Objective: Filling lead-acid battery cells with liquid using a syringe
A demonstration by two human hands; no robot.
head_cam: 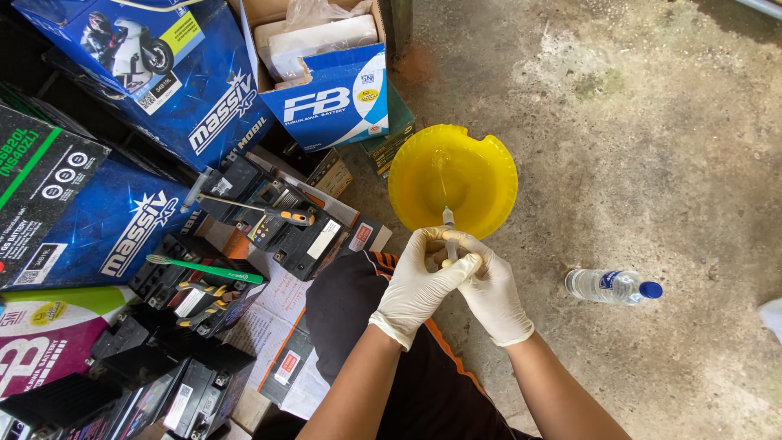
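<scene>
Gloves on both your hands, white and thin. Your left hand [419, 285] and right hand [491, 287] meet in front of your raised knee, fingers clenched together around a slim clear plastic syringe [448, 232]. Syringe stands nearly upright, its tip rising out of your grip, over the near rim of a round yellow plastic basin [453, 175]. Which hand carries the barrel and which works the plunger end you cannot tell; the fingers overlap and hide it.

Basin sits on the grey concrete floor [635, 122], just beyond your hands. It looks wet inside.

Clear plastic water bottle with a blue cap [612, 285] lies on its side on the floor, right of your right hand, apart from it.

Left of your knee: black motorcycle batteries [285, 224] packed close together. A green-handled toothbrush [208, 267] rests across one of them; an orange-and-black-handled screwdriver [265, 210] rests across another. Behind them, blue cardboard battery boxes [171, 90], one open white-and-blue carton [334, 90] with white packing inside.
</scene>
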